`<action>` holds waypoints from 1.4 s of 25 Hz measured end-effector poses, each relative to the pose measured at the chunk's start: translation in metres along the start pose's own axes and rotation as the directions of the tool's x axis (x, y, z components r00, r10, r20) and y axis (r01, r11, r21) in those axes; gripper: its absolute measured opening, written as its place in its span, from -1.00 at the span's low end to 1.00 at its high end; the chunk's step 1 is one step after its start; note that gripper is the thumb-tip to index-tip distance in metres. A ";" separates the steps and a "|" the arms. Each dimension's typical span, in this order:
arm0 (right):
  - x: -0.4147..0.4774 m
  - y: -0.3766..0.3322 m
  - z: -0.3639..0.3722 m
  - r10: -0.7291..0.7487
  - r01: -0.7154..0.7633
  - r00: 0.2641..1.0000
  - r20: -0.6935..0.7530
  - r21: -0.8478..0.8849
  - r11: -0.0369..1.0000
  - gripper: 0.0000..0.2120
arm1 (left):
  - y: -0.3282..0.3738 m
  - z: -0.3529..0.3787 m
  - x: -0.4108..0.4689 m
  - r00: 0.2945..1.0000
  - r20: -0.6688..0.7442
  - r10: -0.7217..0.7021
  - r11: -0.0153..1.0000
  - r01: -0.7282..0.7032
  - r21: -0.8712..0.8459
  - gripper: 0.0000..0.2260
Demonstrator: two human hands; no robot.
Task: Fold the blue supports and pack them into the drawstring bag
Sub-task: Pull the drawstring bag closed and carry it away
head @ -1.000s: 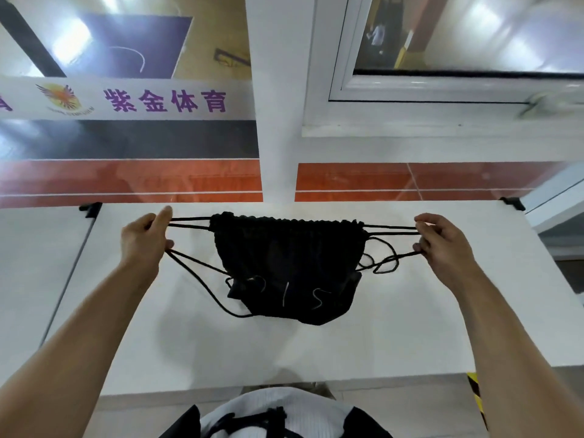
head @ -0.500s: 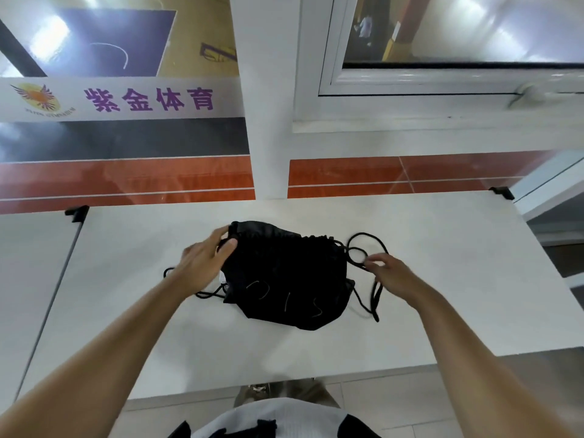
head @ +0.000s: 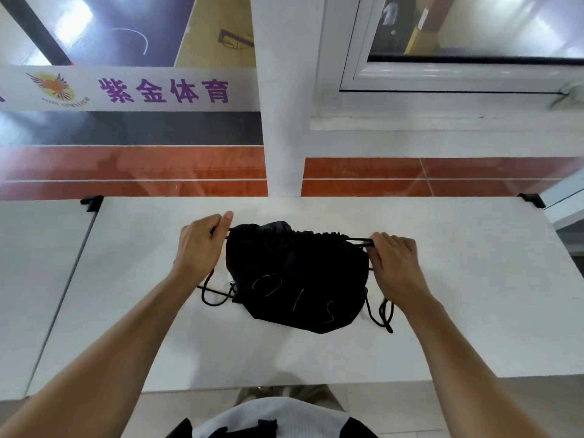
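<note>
A black drawstring bag [head: 297, 276] lies on the white table [head: 458, 295], its gathered mouth toward the far side and pale markings on its front. My left hand [head: 200, 245] grips the black cord at the bag's upper left corner. My right hand [head: 395, 263] grips the cord at the upper right corner. Loose cord loops [head: 384, 312] trail on the table at both lower sides of the bag. No blue supports show; whether they are inside the bag cannot be told.
The table's far edge meets a glass wall with a white pillar [head: 282, 121] and a banner with purple characters [head: 164, 91]. A second white table [head: 34, 279] adjoins on the left. Black corner clips [head: 91, 202] mark the table corners.
Both hands first held the cords stretched wide, then came in to the bag as it settled on the table. Now each grips the cord close at an upper corner of the bag.
</note>
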State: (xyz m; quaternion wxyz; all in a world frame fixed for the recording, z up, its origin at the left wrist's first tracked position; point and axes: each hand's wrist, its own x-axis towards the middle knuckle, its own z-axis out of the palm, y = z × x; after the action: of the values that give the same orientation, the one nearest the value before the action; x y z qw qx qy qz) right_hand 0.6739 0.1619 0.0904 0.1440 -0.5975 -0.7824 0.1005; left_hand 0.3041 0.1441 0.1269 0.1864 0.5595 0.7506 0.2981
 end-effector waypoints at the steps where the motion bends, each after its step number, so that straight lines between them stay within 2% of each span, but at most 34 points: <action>1: 0.003 0.016 -0.006 0.022 -0.023 1.000 -0.019 -0.067 0.998 -0.81 | -0.009 -0.012 0.009 0.999 -0.033 -0.015 1.000 0.016 0.016 -0.51; 3: 0.001 0.044 -0.016 0.147 -0.144 0.989 0.010 -0.125 0.982 -0.81 | -0.031 -0.028 0.027 0.994 -0.076 -0.075 0.995 0.079 0.061 -0.51; 5: -0.004 0.055 -0.013 0.287 -0.278 0.953 0.098 -0.095 0.956 -0.76 | -0.042 -0.028 0.037 0.988 -0.075 -0.136 0.987 0.142 0.080 -0.50; 7: 0.002 0.050 -0.004 0.389 -0.378 0.908 0.155 -0.093 0.921 -0.71 | -0.034 -0.011 0.042 0.974 -0.012 -0.226 0.973 0.226 0.056 -0.51; 9: 0.014 0.039 -0.001 0.444 -0.433 0.882 0.154 -0.104 0.896 -0.68 | -0.027 0.004 0.049 0.928 0.109 -0.357 0.931 0.362 -0.035 -0.58; 11: 0.024 0.028 -0.004 0.524 -0.537 0.836 0.163 0.043 0.842 -0.72 | -0.023 0.009 0.055 0.903 0.211 -0.375 0.901 0.409 -0.145 -0.75; 13: 0.030 0.013 -0.005 0.588 -0.619 0.784 0.200 0.325 0.715 -0.76 | -0.021 0.010 0.058 0.931 0.201 -0.304 0.939 0.328 -0.102 -0.83; 14: 0.031 0.003 -0.003 0.585 -0.612 0.784 0.209 0.420 0.670 -0.70 | -0.022 0.012 0.057 0.953 0.144 -0.265 0.961 0.273 -0.034 -0.79; 16: 0.029 -0.017 0.005 0.548 -0.576 0.807 0.220 0.497 0.649 -0.59 | -0.018 0.019 0.044 0.976 0.002 -0.217 0.974 0.216 0.067 -0.63; 18: 0.023 -0.034 0.015 0.529 -0.571 0.814 0.238 0.489 0.659 -0.68 | -0.021 0.035 0.027 0.988 -0.036 -0.150 0.987 0.152 0.049 -0.60; 20: 0.014 -0.043 0.027 0.504 -0.572 0.819 0.274 0.459 0.680 -0.75 | -0.029 0.053 0.014 0.981 0.125 -0.147 0.988 0.151 -0.017 -0.61; 23: 0.005 -0.048 0.041 0.475 -0.624 0.781 0.406 0.453 0.637 -0.58 | -0.036 0.071 -0.002 0.869 0.452 -0.200 0.943 0.296 -0.153 -0.47; 25: 0.007 -0.048 0.041 0.435 -0.658 0.752 0.495 0.529 0.536 -0.47 | -0.036 0.073 -0.012 0.838 0.508 -0.201 0.920 0.339 -0.196 -0.50; 27: 0.008 -0.046 0.043 0.378 -0.653 0.754 0.537 0.556 0.514 -0.45 | -0.034 0.071 -0.021 0.870 0.454 -0.195 0.946 0.289 -0.147 -0.65; 29: 0.007 -0.045 0.051 0.372 -0.628 0.774 0.512 0.548 0.552 -0.47 | -0.029 0.063 -0.034 0.883 0.406 -0.237 0.942 0.311 -0.126 -0.83; 32: 0.013 -0.038 0.072 0.204 -0.433 0.877 0.436 0.529 0.730 -0.44 | -0.026 0.047 -0.069 0.898 0.334 -0.288 0.902 0.371 -0.220 -0.79; 33: 0.019 -0.034 0.084 0.119 -0.342 0.899 0.421 0.508 0.790 -0.48 | -0.026 0.041 -0.082 0.897 0.301 -0.324 0.883 0.401 -0.245 -0.81; 35: 0.030 -0.045 0.090 -0.003 -0.228 0.914 0.406 0.521 0.823 -0.73 | -0.026 0.027 -0.103 0.888 0.227 -0.400 0.836 0.456 -0.307 -0.89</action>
State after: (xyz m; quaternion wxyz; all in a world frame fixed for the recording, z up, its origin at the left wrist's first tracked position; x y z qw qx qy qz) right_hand 0.5946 0.1805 0.0241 0.1475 -0.5431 -0.6939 0.4492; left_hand 0.3331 0.0474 0.0842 0.4027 0.3558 0.7744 0.3340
